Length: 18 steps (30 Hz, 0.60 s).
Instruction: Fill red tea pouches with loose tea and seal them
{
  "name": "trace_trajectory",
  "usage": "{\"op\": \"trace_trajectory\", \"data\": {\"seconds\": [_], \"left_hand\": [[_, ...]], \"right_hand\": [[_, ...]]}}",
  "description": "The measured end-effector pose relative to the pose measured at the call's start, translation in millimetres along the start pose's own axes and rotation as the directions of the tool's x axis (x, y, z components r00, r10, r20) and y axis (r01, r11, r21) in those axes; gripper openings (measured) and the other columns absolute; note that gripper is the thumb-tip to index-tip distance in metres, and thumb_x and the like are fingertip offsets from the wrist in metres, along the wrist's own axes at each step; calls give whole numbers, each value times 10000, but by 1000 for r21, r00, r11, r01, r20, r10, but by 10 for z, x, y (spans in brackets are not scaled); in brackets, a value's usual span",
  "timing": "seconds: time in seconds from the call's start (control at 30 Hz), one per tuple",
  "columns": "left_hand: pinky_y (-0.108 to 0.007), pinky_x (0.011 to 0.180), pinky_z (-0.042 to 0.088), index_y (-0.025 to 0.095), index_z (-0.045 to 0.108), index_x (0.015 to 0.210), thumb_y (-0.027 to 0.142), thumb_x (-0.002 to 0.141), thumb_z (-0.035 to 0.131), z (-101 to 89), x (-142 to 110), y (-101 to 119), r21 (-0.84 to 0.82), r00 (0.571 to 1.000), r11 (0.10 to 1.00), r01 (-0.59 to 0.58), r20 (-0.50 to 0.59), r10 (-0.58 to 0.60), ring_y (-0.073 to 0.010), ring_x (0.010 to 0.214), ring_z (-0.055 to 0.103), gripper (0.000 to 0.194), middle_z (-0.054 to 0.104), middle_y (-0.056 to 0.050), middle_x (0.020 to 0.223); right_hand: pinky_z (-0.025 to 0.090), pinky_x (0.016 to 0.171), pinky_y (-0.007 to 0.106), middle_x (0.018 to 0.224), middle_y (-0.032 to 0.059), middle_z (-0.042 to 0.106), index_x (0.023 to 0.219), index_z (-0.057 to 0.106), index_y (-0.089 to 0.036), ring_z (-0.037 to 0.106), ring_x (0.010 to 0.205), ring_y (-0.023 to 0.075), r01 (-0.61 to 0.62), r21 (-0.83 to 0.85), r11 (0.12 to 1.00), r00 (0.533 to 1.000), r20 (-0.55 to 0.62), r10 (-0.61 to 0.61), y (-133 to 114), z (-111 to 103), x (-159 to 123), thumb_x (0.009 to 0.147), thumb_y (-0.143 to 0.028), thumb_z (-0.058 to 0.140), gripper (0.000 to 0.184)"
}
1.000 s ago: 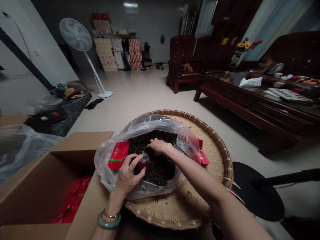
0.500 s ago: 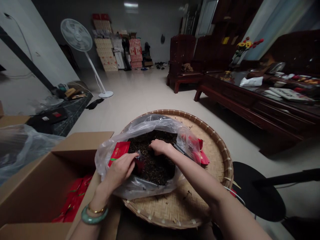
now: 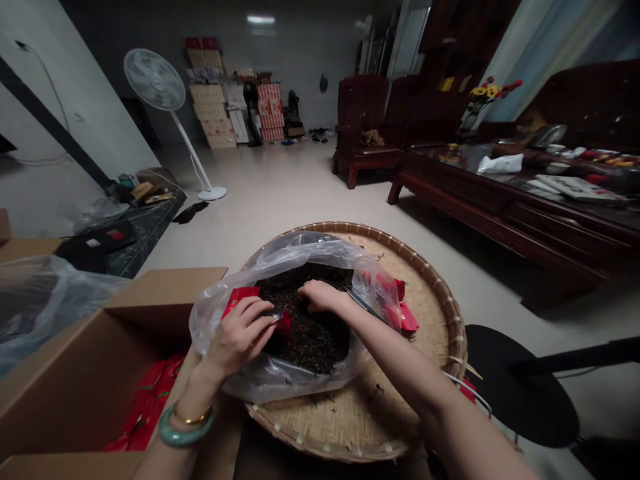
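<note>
A clear plastic bag (image 3: pixel 260 387) lies open, full of dark loose tea leaves (image 3: pixel 313 343). Over its left side, my left hand (image 3: pixel 243 337) is closed on a small red packet (image 3: pixel 285 323), whose shiny open end faces the leaves. Partly under that hand lies another red packet (image 3: pixel 237 298) at the bag's edge. My right hand (image 3: pixel 320 295) reaches into the leaves with its fingers curled and closed on some of them; the fingertips are partly hidden. The bag rests on a round woven bamboo tray (image 3: pixel 453 333).
At my left stands an open cardboard box (image 3: pixel 55 387) with red packets (image 3: pixel 145 407) inside. More red packets (image 3: pixel 407 317) lie right of the bag. A black round stand base (image 3: pixel 525 393) is on the floor at right. Beyond are a white fan (image 3: pixel 155 80) and a wooden table (image 3: pixel 500 193).
My left hand has turned slightly, and the small red packet in it has tilted and shifted a little to the right. My right hand stays in the same spot in the leaves.
</note>
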State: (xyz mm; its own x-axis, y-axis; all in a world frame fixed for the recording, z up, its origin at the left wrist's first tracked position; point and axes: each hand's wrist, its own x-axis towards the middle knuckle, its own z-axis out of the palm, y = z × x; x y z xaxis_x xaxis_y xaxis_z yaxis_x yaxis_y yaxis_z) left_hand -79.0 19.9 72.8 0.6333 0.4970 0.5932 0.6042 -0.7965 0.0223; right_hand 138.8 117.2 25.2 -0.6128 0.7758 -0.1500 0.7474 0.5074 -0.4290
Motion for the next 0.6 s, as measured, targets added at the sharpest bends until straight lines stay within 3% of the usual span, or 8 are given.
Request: {"op": "trace_trajectory", "data": {"seconds": [0.17,0.27,0.37,0.5,0.6], "left_hand": [[-382,785,517,175,651,853,129,811,575,44,31,42,17,1000,1000,25,-9,-25,-216,907,529,98,625,-82,926],[-366,762,516,184,652,874,137,829,559,89,55,37,-1,999,1000,12,42,-12,-207,875,525,114,638,-65,869],[-372,774,515,195,649,909,164,855,542,118,60,4,-23,998,1000,15,67,-13,-210,918,528,124,651,-67,936],[-370,780,522,217,644,958,210,889,506,140,52,-45,-75,994,995,65,95,-58,-193,934,557,154,623,-80,1034],[-384,806,520,215,640,959,211,893,501,156,74,-60,-107,991,992,66,119,-53,-196,964,555,154,605,-88,1069]], "right_hand": [[471,648,243,745,-18,620,827,629,-168,594,677,138,1,395,919,998,-62,26,136,-10,-86,594,-102,649,242],[466,531,210,709,-46,572,814,579,-163,524,530,76,-10,641,767,995,-69,70,168,38,-147,629,-148,607,187],[491,537,225,677,-60,522,791,534,-171,466,489,49,2,818,575,987,-94,130,164,82,-206,660,-260,605,174],[506,576,251,625,-90,462,787,513,-190,370,430,17,30,927,374,975,-109,194,100,20,-298,647,-381,634,267],[494,569,232,655,-90,474,798,526,-195,357,431,8,54,966,251,970,-110,215,-25,-125,-384,620,-378,676,297]]}}
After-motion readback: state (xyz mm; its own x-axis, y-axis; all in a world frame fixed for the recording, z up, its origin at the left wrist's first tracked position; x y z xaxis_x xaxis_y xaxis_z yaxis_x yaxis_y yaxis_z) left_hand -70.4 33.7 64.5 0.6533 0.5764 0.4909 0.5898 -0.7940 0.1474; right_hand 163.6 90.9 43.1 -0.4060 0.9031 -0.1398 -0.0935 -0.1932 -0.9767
